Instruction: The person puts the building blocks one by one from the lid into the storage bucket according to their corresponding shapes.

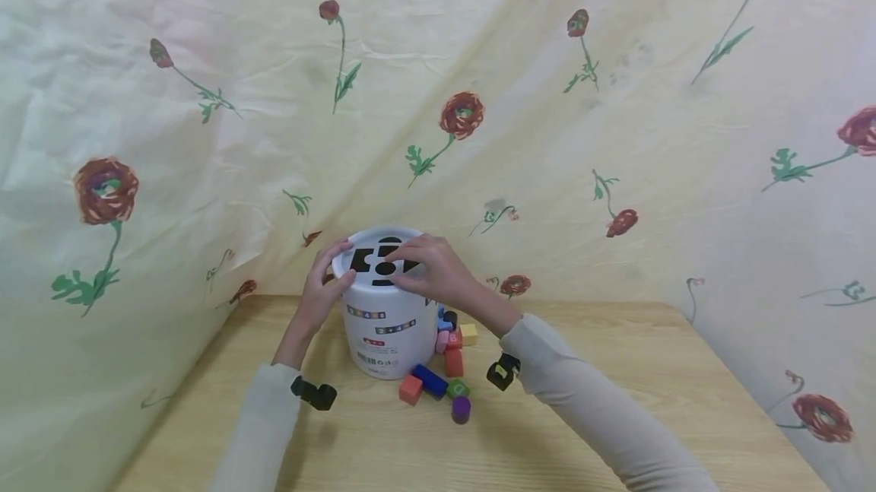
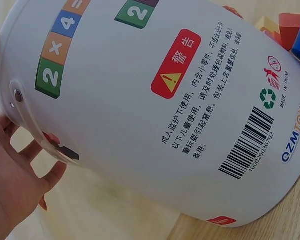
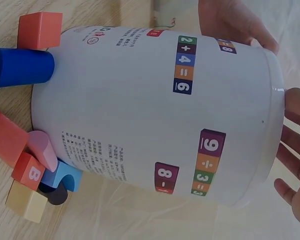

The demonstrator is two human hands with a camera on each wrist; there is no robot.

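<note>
A white bucket (image 1: 386, 332) with number stickers stands upright on the table, its white lid (image 1: 374, 239) pierced by several dark shaped holes. My left hand (image 1: 325, 279) grips the bucket's upper left edge, with the thumb on the lid and the other fingers around the side. Over the lid's right part is my right hand (image 1: 438, 268), its thumb and index finger apart above a hole. I see no block between them. In the right wrist view, fingers (image 3: 296, 150) of that hand spread at the lid's rim; their tips are partly hidden.
Loose blocks lie by the bucket's right side: a blue one (image 1: 430, 382), an orange-red cube (image 1: 411, 389), a purple cylinder (image 1: 461, 409), a green one (image 1: 457, 388) and a yellow one (image 1: 468, 334). Flowered cloth (image 1: 383, 157) hangs behind the wooden table (image 1: 582, 370).
</note>
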